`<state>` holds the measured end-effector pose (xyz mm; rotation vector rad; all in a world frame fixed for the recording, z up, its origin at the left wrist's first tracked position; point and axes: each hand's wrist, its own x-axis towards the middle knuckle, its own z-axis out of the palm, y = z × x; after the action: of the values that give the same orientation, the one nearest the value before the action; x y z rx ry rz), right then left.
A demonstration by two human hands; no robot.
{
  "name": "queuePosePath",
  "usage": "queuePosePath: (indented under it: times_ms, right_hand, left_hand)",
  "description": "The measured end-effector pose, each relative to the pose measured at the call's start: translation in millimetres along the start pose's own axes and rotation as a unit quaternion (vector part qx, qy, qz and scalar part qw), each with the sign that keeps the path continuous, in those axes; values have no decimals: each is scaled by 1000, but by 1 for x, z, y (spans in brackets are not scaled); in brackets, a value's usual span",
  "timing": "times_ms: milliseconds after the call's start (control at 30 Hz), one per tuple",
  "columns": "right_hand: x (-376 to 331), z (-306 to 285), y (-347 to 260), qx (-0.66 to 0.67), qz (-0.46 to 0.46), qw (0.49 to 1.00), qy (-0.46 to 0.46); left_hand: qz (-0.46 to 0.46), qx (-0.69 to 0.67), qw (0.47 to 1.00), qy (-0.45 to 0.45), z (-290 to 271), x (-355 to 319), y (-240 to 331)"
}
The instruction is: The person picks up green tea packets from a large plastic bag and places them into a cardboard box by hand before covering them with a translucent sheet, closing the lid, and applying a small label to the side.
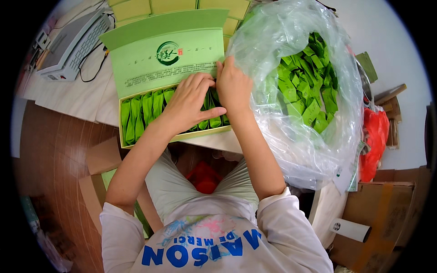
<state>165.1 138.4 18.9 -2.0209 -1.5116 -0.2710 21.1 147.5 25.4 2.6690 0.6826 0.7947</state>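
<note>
Currently, both hands work inside the open green box [136, 141] at the table's [86, 102] near edge. The left hand [191, 102] lies flat over the sachets [143, 111], fingers spread and pressing down, thumb along the box's near wall. The right hand [233, 86] sits at the box's right end, fingers curled down among the last sachets; whether it grips 1 cannot be told, as the fingertips are hidden. The lid [166, 54] stands hinged open at the far side.

Progress: the row reads as full from the left wall to the right end, sachets upright and packed tight. Judged nearly complete; what remains appears to be seating the final sachets and closing the lid.

Supply: a clear bag [309, 150] of loose green sachets stands just right of the box, touching the right wrist, and holds plenty. Flat yellow-green boxes [236, 9] lie at the table's far edge. A grey machine [68, 45] occupies the far left corner.
</note>
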Motion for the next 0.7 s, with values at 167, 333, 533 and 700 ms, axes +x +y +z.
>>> queuePosePath:
  times_ms: [167,333,533,700]
  right_hand:
    - [-19,-19,-3,100,-43,988,112]
    - [-70,-92,33,234,-85,944,218]
    - [-146,-209,171,-63,115,893,430]
    - [-248,-253,348,-434,335,801,239]
  left_hand:
    - [-2,-35,998,-47,-4,-4,7]
    - [50,90,976,-192,-1,-4,13]
    - [58,115,971,-200,5,14,14]
    - [50,127,973,-186,8,16,16]
